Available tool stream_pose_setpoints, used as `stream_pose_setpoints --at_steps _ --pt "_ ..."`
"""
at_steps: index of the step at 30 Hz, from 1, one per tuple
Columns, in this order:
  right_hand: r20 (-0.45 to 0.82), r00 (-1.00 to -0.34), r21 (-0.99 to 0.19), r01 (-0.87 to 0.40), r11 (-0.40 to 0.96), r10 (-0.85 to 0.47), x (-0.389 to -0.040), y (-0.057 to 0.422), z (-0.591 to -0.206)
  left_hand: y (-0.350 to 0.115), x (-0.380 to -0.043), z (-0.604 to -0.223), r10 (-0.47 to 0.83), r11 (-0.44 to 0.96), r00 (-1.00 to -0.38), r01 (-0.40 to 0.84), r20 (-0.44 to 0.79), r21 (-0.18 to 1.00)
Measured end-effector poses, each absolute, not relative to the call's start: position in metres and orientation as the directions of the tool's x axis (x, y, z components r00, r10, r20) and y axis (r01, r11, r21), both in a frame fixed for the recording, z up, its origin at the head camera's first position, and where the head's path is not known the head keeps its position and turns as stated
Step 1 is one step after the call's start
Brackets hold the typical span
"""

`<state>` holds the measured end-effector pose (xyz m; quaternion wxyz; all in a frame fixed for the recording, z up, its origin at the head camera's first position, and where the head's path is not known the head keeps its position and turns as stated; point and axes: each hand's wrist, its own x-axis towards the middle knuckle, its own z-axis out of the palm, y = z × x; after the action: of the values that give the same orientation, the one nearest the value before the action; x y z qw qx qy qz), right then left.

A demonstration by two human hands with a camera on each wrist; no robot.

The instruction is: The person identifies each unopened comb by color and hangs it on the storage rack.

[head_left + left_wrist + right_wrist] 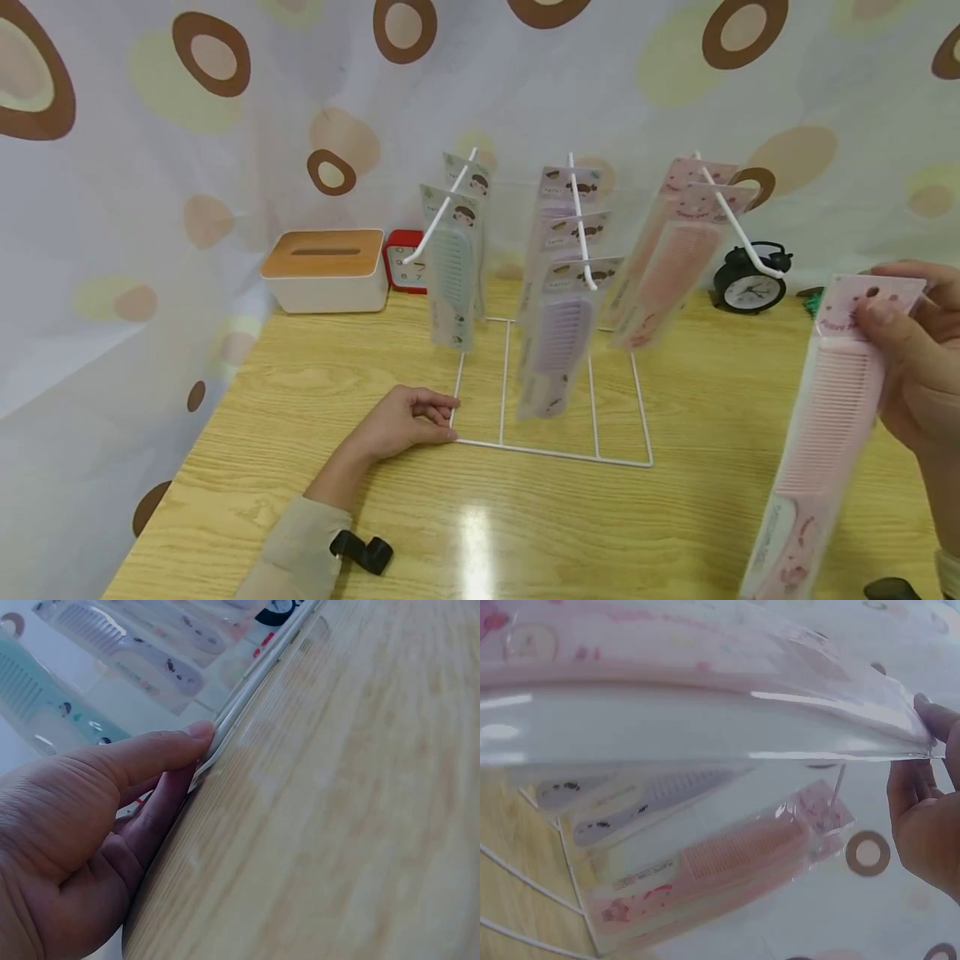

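My right hand (918, 350) pinches the top card of a packaged pink comb (832, 400), thumb on its front, at the right of the head view. The comb hangs down tilted, and its clear wrapper fills the upper right wrist view. My left hand (401, 425) pinches the front left corner of a white wire display rack (555, 452); in the left wrist view the thumb lies on the wire. On the rack's prongs hang green combs (452, 267) at left, purple combs (562, 333) in the middle and pink combs (678, 267) at right, all in card-topped packs.
Behind the rack at left stand a white tissue box (326, 292) with a wooden lid and a red clock (403, 265). A black alarm clock (750, 287) stands at back right. A patterned curtain (480, 83) hangs behind the wooden table (405, 517).
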<state>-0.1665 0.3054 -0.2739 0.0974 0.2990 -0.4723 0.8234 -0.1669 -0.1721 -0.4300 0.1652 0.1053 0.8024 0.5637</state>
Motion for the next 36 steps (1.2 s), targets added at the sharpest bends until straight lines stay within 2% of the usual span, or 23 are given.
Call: stream_pose_setpoints --at_steps 3,8,20,29,36 --pt "0.612 -0.783 -0.717 -0.486 -0.499 -0.116 -0.163 0.287 -0.261 -0.172 -0.166 -0.431 0.355 0.337 -0.922 -0.024 -0.151 0.941" --pt "0.613 -0.786 -0.751 -0.546 -0.370 -0.084 -0.162 0.265 -0.249 -0.171 -0.164 -0.431 0.355 0.343 -0.923 -0.016 -0.146 0.939" --pt "0.646 -0.754 -0.749 -0.595 -0.290 -0.122 -0.161 0.253 -0.244 -0.174 -0.167 -0.435 0.359 0.352 -0.922 -0.013 -0.148 0.936" --pt "0.606 -0.789 -0.795 -0.599 -0.091 -0.102 -0.172 0.244 -0.240 -0.174 -0.166 -0.433 0.359 0.354 -0.921 -0.014 -0.150 0.935" --pt "0.667 -0.723 -0.738 -0.674 -0.029 -0.180 -0.189 0.248 -0.249 -0.172 -0.168 -0.433 0.361 0.355 -0.920 -0.014 -0.151 0.935"
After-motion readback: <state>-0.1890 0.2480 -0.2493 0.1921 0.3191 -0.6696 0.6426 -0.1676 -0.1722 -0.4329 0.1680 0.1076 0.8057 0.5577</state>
